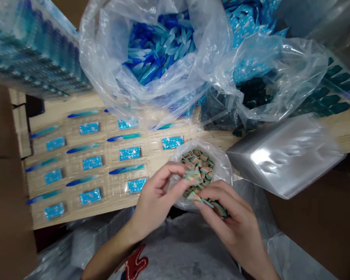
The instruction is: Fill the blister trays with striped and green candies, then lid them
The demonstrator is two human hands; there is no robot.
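A clear plastic bag (pixel 218 163) of small pink, green and tan striped pieces (pixel 198 167) sits between my hands. My left hand (pixel 154 202) pinches a few of these pieces at the bag's mouth. My right hand (pixel 230 217) grips a small bunch of them at its fingertips, over the bag's lower edge. Beyond my hands lies a clear blister tray (pixel 105 167) on a pale wooden board (pixel 221 142), holding slim blue-and-teal plastic pieces (pixel 83 180) and small blue printed packets (pixel 130 153) in separate hollows.
Large clear bags of blue pieces (pixel 160 50), blue packets (pixel 251 23) and dark pieces (pixel 253 93) crowd the far side. A flat bundle of clear film (pixel 286 155) lies at the right. Brown cardboard (pixel 315 229) borders the board, and a stack of blue-filled trays (pixel 32 50) stands far left.
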